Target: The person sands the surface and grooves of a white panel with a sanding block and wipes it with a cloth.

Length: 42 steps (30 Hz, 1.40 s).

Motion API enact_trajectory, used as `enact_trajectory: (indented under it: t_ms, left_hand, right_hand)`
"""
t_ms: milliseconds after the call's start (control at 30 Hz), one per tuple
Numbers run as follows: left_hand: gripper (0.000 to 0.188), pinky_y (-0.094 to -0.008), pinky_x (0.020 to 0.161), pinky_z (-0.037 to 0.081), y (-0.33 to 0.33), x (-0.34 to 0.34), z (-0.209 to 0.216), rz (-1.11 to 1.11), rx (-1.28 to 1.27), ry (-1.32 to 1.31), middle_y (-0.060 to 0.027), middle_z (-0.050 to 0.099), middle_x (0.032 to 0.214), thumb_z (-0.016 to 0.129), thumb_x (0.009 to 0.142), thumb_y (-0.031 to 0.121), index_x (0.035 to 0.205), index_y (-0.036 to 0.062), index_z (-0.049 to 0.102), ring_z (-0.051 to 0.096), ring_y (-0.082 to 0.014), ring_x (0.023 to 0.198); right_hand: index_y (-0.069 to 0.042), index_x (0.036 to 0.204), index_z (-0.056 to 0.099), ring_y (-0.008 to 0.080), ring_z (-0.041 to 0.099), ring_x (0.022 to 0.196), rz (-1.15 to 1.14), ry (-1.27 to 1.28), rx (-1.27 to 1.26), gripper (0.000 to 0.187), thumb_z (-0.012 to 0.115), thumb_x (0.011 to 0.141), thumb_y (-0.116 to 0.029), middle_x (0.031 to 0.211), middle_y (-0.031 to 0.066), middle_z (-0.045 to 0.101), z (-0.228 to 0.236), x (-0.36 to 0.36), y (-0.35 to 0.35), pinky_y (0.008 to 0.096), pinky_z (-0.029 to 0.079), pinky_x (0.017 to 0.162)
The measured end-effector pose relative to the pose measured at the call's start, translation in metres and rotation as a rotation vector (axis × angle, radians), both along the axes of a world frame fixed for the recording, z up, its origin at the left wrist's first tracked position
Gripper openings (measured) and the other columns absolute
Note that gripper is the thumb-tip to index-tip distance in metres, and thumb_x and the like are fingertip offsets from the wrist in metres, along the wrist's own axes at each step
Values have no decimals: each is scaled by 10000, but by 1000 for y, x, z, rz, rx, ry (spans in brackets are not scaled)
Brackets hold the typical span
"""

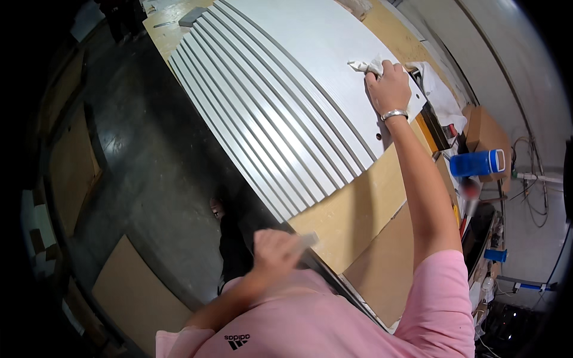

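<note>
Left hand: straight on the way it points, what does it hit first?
Past the blurred pale object in its grip, the left hand would likely meet the tan tabletop; its height is unclear, so it might pass above.

One legible marking: a black logo [236, 342] (slanted bars with one short word, inverted in view) stands on the pink shirt [298, 319].

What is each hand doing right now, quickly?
Left hand: closed, holding a small pale item, too blurred to identify.
Right hand: closed, holding a crumpled white wad, cloth or paper, I can't tell.
</note>
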<state>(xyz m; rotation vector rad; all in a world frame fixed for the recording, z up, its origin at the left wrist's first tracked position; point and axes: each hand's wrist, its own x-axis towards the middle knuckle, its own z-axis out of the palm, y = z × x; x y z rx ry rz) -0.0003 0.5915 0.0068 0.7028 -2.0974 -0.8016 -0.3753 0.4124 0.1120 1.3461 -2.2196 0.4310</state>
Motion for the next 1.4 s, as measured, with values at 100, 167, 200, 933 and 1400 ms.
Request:
enact_trajectory:
  t_ms: [100, 167, 200, 933, 1400]
  left_hand:
    - [330, -418, 759, 419, -37, 2, 4, 240, -19, -22, -89, 644, 858, 790, 663, 68, 981, 70, 703, 601, -299, 825]
    - [353, -421, 735, 401, -33, 2, 0, 211, -26, -35, -74, 616, 843, 781, 663, 62, 1006, 72, 698, 581, -294, 784]
    - [365, -422, 723, 392, -30, 2, -2, 205, -33, -45, -66, 602, 836, 776, 663, 59, 1019, 72, 696, 571, -292, 763]
    - [381, -409, 762, 420, -63, -47, 56, 125, -27, -65, -109, 622, 881, 761, 672, 23, 1042, 43, 670, 581, -301, 791]
    - [335, -391, 715, 405, -70, -103, 77, -124, -228, -56, -73, 618, 810, 763, 676, 103, 1005, 60, 716, 569, -261, 741]
  right_hand:
    - [-68, 1012, 682, 349, 617, 947, -15, -8, 25, 354, 673, 796, -348, 1031, 140, 634, 1, 1, 0, 460, 542, 800]
    - [-70, 1017, 681, 349, 617, 951, -26, -16, 29, 357, 669, 798, -352, 1036, 139, 633, 3, 1, 0, 459, 542, 800]
    - [-74, 1022, 681, 346, 617, 952, -27, -33, 44, 357, 670, 798, -352, 1041, 136, 633, 3, 3, -1, 461, 542, 796]
    - [-76, 986, 673, 316, 593, 965, 8, -114, 27, 304, 689, 798, -315, 1021, 124, 619, 9, 9, 0, 440, 513, 778]
    - [-100, 1010, 662, 286, 574, 961, 17, -202, 51, 304, 710, 798, -313, 1016, 98, 605, 14, 10, 4, 424, 481, 783]
